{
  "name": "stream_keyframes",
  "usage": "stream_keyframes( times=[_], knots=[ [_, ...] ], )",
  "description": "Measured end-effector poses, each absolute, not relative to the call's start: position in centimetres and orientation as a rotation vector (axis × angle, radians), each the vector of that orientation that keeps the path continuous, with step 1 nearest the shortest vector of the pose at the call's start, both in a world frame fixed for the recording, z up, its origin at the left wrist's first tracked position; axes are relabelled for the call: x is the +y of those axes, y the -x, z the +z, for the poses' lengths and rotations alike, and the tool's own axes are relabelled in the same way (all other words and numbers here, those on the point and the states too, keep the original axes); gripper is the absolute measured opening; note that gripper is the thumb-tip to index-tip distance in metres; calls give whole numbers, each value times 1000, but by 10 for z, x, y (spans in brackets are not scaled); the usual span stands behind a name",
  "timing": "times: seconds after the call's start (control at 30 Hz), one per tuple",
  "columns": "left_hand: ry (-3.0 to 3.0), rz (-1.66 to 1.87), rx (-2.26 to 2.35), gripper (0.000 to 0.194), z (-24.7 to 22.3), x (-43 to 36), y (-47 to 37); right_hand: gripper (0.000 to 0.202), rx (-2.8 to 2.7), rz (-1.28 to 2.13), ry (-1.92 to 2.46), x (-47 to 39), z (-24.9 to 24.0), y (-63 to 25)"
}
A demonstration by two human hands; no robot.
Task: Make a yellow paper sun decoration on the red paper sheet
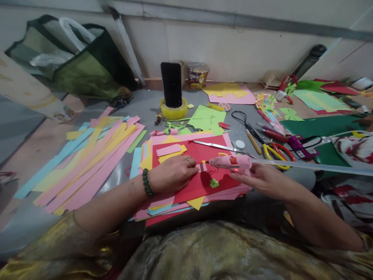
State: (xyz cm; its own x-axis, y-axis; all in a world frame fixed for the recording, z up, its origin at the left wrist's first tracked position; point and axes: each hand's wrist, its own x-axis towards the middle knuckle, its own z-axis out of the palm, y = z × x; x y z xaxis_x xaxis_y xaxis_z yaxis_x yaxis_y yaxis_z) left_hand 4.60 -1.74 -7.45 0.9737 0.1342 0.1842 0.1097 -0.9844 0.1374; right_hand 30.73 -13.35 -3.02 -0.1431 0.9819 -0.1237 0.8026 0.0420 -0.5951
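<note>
My right hand (262, 181) is wrapped round a pink hot glue gun (230, 162), with a long clear glue stick (309, 166) jutting from its back. The gun's dark nozzle is close to a tiny yellow paper piece, and I cannot tell whether they touch. With curled fingers, my left hand (177, 173) pinches the end of a small pink paper piece (202, 167) over a red sheet (189, 190). A small green paper shape (214, 182) lies nearby on the red sheet. Pink and yellow slips (169, 150) lie just beyond my left hand, and tweezers (214, 146) cross the far side.
Coloured paper strips (93, 163) are piled at left. A phone (171, 84) leans upright by a yellow tape roll (174, 109). On the right lie scissors (278, 155), a wooden-handled tool (253, 142) and a green sheet (309, 126). A green bag (84, 66) stands at back left.
</note>
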Motion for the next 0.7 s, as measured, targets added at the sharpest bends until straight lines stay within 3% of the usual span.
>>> stream_keyframes(
  times=[0.13,0.33,0.7],
  knots=[
    [-2806,320,354,22,-71,-19,-45,39,-1895,774,1706,-135,-25,-308],
    [-2552,886,706,20,-76,-14,-44,35,-1915,827,1454,-134,-17,-295],
    [-2597,862,600,26,-50,-26,-41,33,-1908,808,1331,-151,-18,-297]
  ],
)
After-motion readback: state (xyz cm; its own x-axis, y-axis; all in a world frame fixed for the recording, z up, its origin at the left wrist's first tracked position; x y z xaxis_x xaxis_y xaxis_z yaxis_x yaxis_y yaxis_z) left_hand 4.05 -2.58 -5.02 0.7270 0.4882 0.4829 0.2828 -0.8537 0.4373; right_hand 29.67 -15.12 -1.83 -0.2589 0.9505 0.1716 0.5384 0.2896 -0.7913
